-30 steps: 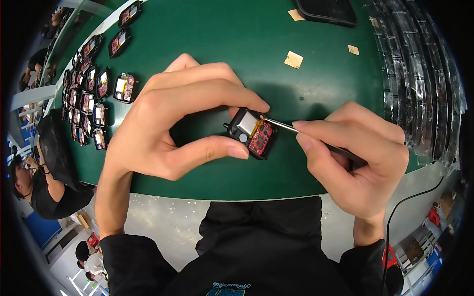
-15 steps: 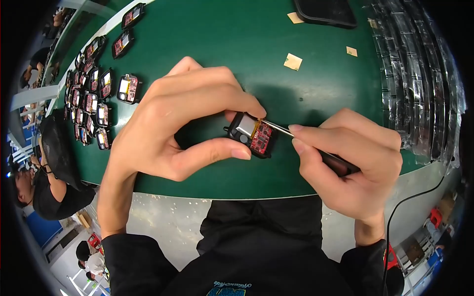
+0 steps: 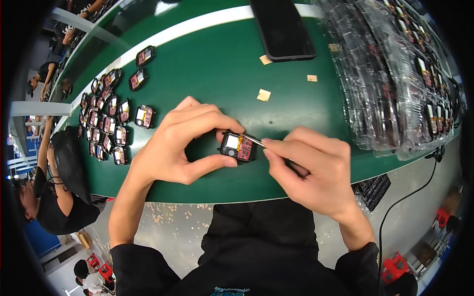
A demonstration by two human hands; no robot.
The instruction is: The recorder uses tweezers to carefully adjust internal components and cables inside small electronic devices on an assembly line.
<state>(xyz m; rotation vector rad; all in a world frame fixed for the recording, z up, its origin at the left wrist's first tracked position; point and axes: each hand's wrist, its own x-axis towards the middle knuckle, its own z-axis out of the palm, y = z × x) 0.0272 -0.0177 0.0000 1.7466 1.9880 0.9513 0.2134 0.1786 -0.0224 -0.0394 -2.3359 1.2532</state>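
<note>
Right hand (image 3: 316, 172) hides tweezers (image 3: 253, 140) handle; left hand (image 3: 180, 143) grips module (image 3: 237, 146)

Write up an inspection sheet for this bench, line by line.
Surface: green mat, white stripe at far edge.
Job's things: small black module, red board and orange part showing; thin tool tip on it.
Clutter: rows of like modules at left; phone; tan scraps; clear trays at right.
Grippers: left hand pinches the module; right hand holds the tool.
Cables: black cord at right, below the bench.
Surroundings: other people at left.
</note>
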